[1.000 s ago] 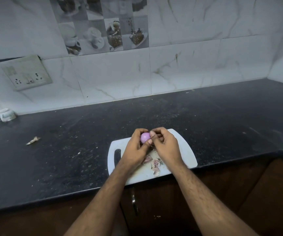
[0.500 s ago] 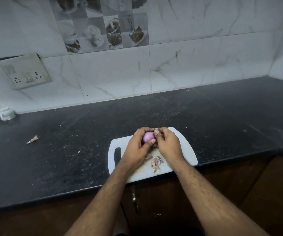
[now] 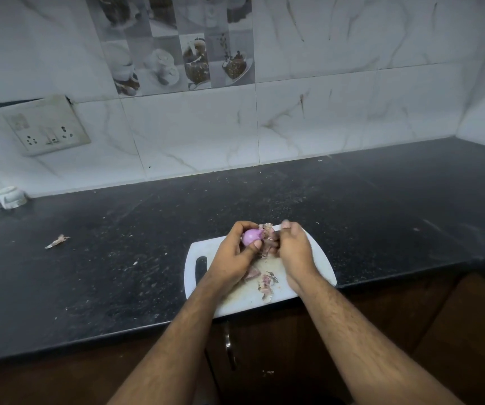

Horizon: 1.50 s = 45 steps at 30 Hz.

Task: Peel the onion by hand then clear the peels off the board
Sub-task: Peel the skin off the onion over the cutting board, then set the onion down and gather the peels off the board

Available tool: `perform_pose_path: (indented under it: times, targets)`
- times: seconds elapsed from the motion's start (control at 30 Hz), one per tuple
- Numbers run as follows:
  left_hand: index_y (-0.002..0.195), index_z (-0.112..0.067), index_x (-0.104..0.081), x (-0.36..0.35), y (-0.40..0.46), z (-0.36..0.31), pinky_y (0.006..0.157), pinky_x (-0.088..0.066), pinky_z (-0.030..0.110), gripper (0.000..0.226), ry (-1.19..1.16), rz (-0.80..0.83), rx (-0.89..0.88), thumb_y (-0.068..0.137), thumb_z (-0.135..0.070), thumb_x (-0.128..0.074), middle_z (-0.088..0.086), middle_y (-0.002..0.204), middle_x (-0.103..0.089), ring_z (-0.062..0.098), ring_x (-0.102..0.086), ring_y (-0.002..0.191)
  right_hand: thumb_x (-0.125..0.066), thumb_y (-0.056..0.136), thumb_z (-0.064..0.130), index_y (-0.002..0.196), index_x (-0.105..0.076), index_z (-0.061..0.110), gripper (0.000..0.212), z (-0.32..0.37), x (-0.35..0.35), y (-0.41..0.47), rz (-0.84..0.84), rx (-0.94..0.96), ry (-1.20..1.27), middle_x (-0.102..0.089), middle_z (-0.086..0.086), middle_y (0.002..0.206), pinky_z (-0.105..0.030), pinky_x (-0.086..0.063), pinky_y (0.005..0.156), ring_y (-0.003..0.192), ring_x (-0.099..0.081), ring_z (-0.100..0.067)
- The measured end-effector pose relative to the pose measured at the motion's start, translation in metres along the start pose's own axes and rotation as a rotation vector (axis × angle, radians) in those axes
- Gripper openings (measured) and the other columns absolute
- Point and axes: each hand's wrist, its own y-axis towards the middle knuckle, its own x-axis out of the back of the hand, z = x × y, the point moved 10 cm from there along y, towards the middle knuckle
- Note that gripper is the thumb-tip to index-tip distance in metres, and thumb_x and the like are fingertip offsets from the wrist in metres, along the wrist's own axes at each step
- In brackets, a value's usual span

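**A:** Is there any writing, a brand or a label to read?

**B:** None that can be made out. The decorative tile (image 3: 174, 45) on the marble-look wall shows printed cups and bowls in grey, with no legible words. The socket plate (image 3: 45, 127) to the left has switches and pin holes, and any markings on it are too small to read.

**A:** What are the hands doing?

**B:** The left hand (image 3: 232, 255) is curled around a small pink-purple onion (image 3: 251, 236), thumb pressed against its near side and fingers wrapped over the far side, holding it just above the white cutting board (image 3: 203, 249). The right hand (image 3: 294, 249) is just beside it, fingers bent inward, pinching a strip of brownish peel (image 3: 267, 239) that trails off the right end of the onion. That hand is slightly blurred, so the exact finger placement is hard to tell.

**A:** Where does the board sit?

**B:** At the front edge of a black speckled counter (image 3: 381, 214), with a dark handle slot at its left end. Loose peels (image 3: 267, 282) lie on the board between the two wrists. One stray scrap (image 3: 57, 241) rests on the counter well to the left, and two small white holders (image 3: 0, 198) sit against the wall at the far left.
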Motion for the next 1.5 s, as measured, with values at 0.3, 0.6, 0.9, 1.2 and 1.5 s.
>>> perform_pose_path:
  times: [0.3,0.6,0.9,1.2,1.5]
  targets:
    - [0.127,-0.019,-0.046,0.002,0.001,0.006,0.095,-0.055,0.025,0.055,-0.008,-0.037,0.035,0.088,0.008,-0.075,0.002,0.124,-0.06,0.008,-0.067,0.11,-0.052,0.106,0.03,0.114,-0.065,0.025,0.015,0.016,-0.014,-0.008,0.08,0.253,-0.334,-0.074,0.007,0.105,-0.03,-0.056,0.085,0.096,-0.069,-0.01]
    - [0.133,-0.014,-0.04,0.009,0.001,0.008,0.087,-0.058,0.022,0.055,0.044,-0.07,0.055,0.092,0.007,-0.07,0.005,0.13,-0.06,0.007,-0.073,0.104,-0.082,0.086,0.037,0.116,-0.071,0.023,0.034,0.022,-0.03,-0.02,0.244,0.273,-0.387,-0.076,0.009,0.096,-0.008,-0.052,0.07,0.08,-0.069,0.007]
    - [0.147,-0.035,-0.037,0.011,-0.001,0.013,0.107,-0.042,0.016,0.081,0.1,-0.06,0.096,0.084,-0.023,-0.086,-0.02,0.146,-0.049,0.002,-0.049,0.138,-0.082,0.086,0.019,0.118,-0.056,0.026,0.042,0.041,0.004,-0.02,0.058,0.315,-0.317,-0.067,0.013,0.109,-0.008,-0.051,0.078,0.1,-0.065,0.0]
    - [0.166,-0.031,-0.01,-0.03,0.006,0.005,0.128,-0.005,0.041,0.082,0.662,0.173,-0.006,0.101,-0.056,-0.053,-0.008,0.174,-0.002,0.016,0.009,0.16,-0.085,0.08,0.043,0.109,-0.052,0.026,0.047,0.039,0.042,-0.009,-0.103,0.327,-0.644,-0.062,0.009,0.104,-0.023,-0.053,0.073,0.092,-0.063,-0.008]
    - [0.143,-0.021,-0.056,-0.012,0.005,0.009,0.108,-0.049,0.04,0.041,0.489,0.027,0.092,0.103,-0.03,-0.057,-0.004,0.13,-0.066,0.013,-0.062,0.119,-0.074,0.082,0.064,0.119,-0.059,0.024,0.056,0.034,0.023,-0.011,-0.018,0.284,-0.95,-0.053,0.001,0.111,-0.037,-0.055,0.079,0.096,-0.061,-0.018]
